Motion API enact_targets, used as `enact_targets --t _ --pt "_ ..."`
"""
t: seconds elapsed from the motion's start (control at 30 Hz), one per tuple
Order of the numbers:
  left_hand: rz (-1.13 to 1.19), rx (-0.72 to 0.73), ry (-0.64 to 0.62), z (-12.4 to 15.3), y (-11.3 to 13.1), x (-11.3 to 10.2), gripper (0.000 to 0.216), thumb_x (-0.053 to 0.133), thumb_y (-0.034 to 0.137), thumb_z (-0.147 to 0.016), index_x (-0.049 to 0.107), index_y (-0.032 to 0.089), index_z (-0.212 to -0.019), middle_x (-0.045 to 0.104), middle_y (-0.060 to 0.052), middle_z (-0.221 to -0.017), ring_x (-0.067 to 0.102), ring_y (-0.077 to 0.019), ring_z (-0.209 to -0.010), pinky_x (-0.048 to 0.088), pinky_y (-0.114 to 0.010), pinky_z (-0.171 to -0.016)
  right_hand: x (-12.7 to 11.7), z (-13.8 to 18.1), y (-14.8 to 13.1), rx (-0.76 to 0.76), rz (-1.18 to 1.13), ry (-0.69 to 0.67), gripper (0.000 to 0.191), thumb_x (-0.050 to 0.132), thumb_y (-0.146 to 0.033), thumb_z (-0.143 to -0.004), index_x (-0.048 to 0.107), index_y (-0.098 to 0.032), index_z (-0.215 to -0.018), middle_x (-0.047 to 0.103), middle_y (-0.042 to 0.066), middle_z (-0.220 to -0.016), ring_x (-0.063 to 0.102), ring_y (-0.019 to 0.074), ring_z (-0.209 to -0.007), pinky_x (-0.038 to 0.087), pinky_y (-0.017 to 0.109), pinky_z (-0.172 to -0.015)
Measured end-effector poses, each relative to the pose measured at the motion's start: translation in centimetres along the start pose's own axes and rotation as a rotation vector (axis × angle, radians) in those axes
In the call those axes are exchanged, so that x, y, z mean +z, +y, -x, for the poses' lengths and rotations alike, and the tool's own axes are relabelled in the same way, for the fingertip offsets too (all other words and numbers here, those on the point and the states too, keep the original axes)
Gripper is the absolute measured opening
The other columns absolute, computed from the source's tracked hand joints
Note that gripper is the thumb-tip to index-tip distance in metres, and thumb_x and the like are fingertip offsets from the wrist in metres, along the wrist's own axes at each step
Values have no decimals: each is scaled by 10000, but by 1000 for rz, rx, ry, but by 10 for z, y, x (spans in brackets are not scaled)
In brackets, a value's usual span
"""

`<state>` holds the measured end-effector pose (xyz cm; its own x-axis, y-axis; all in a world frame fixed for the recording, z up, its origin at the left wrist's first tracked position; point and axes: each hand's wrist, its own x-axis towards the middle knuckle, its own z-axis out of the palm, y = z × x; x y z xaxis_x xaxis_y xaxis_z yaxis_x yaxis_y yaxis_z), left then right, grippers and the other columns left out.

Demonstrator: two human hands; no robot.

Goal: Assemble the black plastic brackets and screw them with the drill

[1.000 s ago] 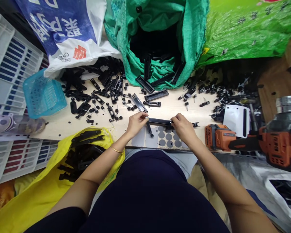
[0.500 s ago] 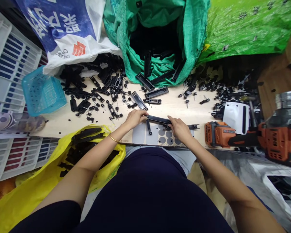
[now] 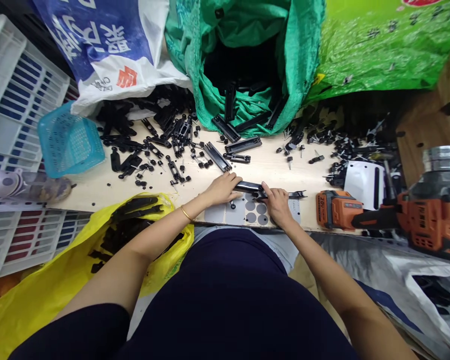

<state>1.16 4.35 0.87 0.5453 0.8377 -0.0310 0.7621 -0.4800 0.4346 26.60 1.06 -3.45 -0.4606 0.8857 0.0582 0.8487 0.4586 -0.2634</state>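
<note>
My left hand lies over the left end of a long black plastic bar on the wooden bench, fingers curled down on it. My right hand presses on the bar's right end, over a grey sheet of round pads. A small black pin shows just below my left hand. A thin forked black piece sticks out to the right of my right hand.
Black bars and small pins litter the bench. A green sack of bars stands behind, a blue-white bag and blue basket at left, a yellow bag near my left arm, an orange cordless driver at right.
My left hand slid right over the bar, covering more of it. My right hand dropped lower onto the pad sheet. The hands are closer together.
</note>
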Motion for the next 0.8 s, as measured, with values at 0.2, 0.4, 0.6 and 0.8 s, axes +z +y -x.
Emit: enact_targets --t 0.2,0.4,0.6,0.8 --pt "60 60 60 8 -2 23 336 469 307 -903 518 159 -1201 517 -119 -1121 478 -245 -1048 418 -397 -939 -6 -3 15 -156 -98 -112 504 440 -196 -889 419 -246 -1391 608 98 -985 502 246 -938 332 413 -866" --pt "319 114 -53 2 -21 -6 790 641 529 -760 340 186 -1405 503 -155 -1281 480 -281 -1181 389 -434 -1011 -37 -13 16 -129 -273 -144 534 473 -225 -879 369 -223 -1402 637 90 -999 550 237 -923 368 397 -865" --pt "145 280 -42 10 -1 -51 1137 721 673 -569 221 187 -1467 265 -191 -1505 187 -365 -1407 125 -545 -1139 -86 -7 0 -107 -305 -93 532 457 -252 -895 342 -231 -1414 644 103 -1049 565 245 -937 381 402 -869" --pt "-179 332 -1 5 51 -52 768 665 444 -782 324 156 -1408 302 -198 -1483 201 -326 -1412 182 -500 -1139 -100 0 -12 -118 -278 -17 542 448 -232 -898 323 -242 -1425 647 95 -1031 577 236 -930 397 390 -849"
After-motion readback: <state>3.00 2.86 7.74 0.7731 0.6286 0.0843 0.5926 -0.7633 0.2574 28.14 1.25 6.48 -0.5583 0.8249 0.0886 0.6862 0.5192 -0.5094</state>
